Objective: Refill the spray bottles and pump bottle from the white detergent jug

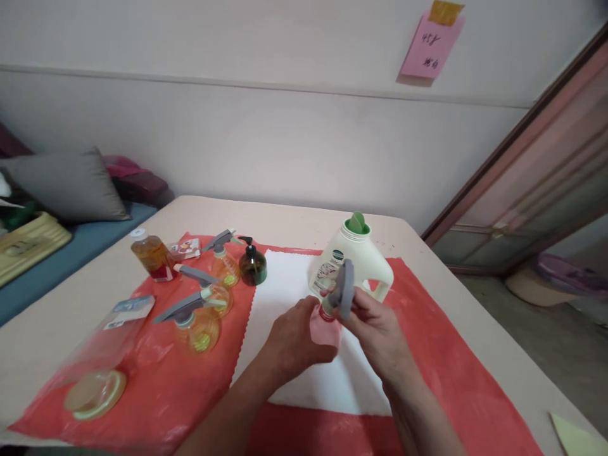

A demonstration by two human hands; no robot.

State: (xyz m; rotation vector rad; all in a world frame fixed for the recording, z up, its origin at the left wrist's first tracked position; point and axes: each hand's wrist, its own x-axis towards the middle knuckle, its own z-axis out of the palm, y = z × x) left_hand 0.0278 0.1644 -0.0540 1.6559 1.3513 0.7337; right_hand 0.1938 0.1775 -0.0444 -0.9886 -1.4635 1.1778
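Cupping pink bottle (pixel 325 332), base seemingly hidden

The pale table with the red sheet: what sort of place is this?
Probably a home: a grey cushion rests on a blue seat, and a pink handwritten note is taped to the white wall.

White wall (pixel 237 139); pink note (pixel 431 47); grey cushion (pixel 66 185); pink-framed door (pixel 522 171).

We find a cloth (pixel 285 278) on the sheet (pixel 427 329) over the tabletop (pixel 270 221), a jug (pixel 375 256) near its far right corner, and three spray bottles (pixel 198 332) to its left.
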